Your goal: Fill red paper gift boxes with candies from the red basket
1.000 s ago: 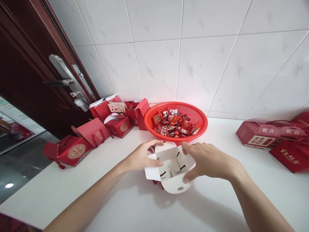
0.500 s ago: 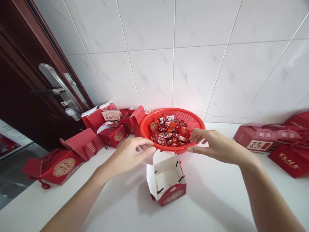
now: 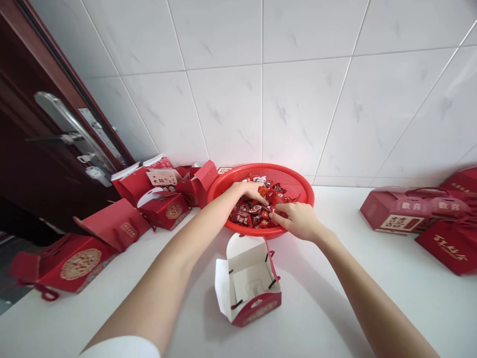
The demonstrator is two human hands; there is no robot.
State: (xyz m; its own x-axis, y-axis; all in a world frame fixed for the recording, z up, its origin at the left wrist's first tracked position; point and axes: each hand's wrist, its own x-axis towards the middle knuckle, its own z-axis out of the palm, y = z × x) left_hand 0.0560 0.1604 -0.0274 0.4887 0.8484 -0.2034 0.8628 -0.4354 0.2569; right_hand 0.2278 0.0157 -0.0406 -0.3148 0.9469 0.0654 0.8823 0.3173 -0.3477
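"Resting among the wrapped packets (image 3: pixel 240 217), the left hand (image 3: pixel 251 190) is well inside the red basket (image 3: pixel 294 180), and the right hand (image 3: pixel 298 219) lies across its near right edge. How are the fingers set?"

"The left hand's slope down into the heap, loosely bent. The right hand's are curled, with the thumb close to them. Whether either grips a packet cannot be told; the fingertips are partly buried."

"What makes a good pick here?"

"Light fingertip work, probably: pinching from the top of the heap, so nothing crumples or spills over the rim."

"And the open box (image 3: pixel 248 286)?"

"It stands upright on the white surface (image 3: pixel 305 318), just on the near side of the basket, its left flap leaning outward toward the left forearm (image 3: pixel 194 243). Lifting the wrists high would spare that flap a knock."
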